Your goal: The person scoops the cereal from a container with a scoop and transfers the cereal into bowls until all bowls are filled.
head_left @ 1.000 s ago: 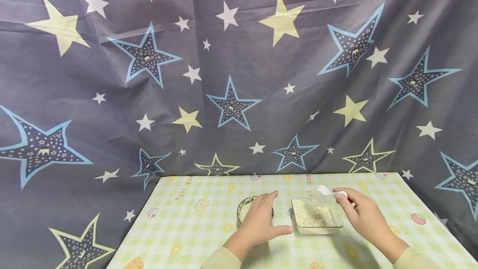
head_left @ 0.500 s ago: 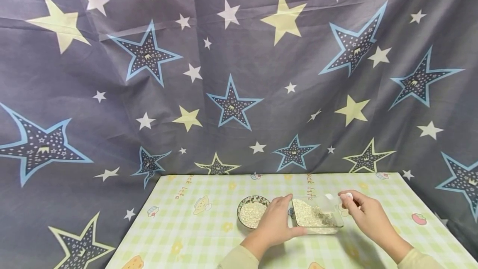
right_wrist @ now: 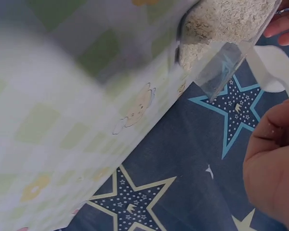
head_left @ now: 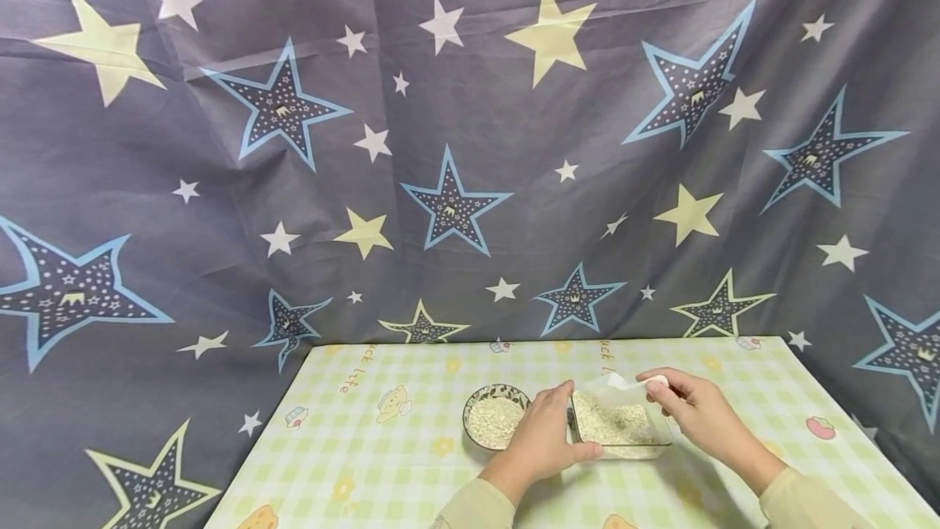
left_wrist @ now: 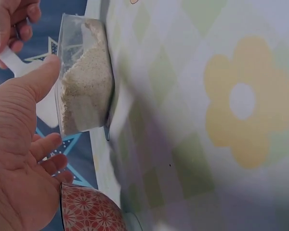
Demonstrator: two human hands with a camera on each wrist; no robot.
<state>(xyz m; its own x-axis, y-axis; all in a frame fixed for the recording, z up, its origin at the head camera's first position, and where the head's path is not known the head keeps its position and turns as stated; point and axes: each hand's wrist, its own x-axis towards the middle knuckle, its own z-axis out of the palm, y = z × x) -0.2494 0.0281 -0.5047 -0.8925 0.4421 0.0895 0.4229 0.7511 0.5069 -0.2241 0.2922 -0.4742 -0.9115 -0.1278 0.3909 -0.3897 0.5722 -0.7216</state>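
My right hand (head_left: 701, 415) pinches the handle of a white scoop (right_wrist: 269, 67). The scoop is above the rim of a clear rectangular container (head_left: 637, 454); whether it carries anything I cannot tell. Pale oat-like flakes (head_left: 609, 423) partly fill the container, heaped toward its left side. My left hand (head_left: 542, 441) is between the container and a round bowl (head_left: 467, 423), fingers extended and thumb at the container's near left edge. In the bowl are more flakes (head_left: 494, 421). Its red patterned outside (left_wrist: 91, 209) shows in the left wrist view; the left hand hides part of its right side.
A green and white checked cloth (head_left: 367, 447) with cartoon prints covers the table. Behind it hangs a dark curtain (head_left: 441, 284) with stars. The table's back edge lies a short way beyond the container.
My left hand has moved right from over the bowl to the container's side, uncovering the bowl. The scoop in my right hand dipped into the container, then rose again and shifted left.
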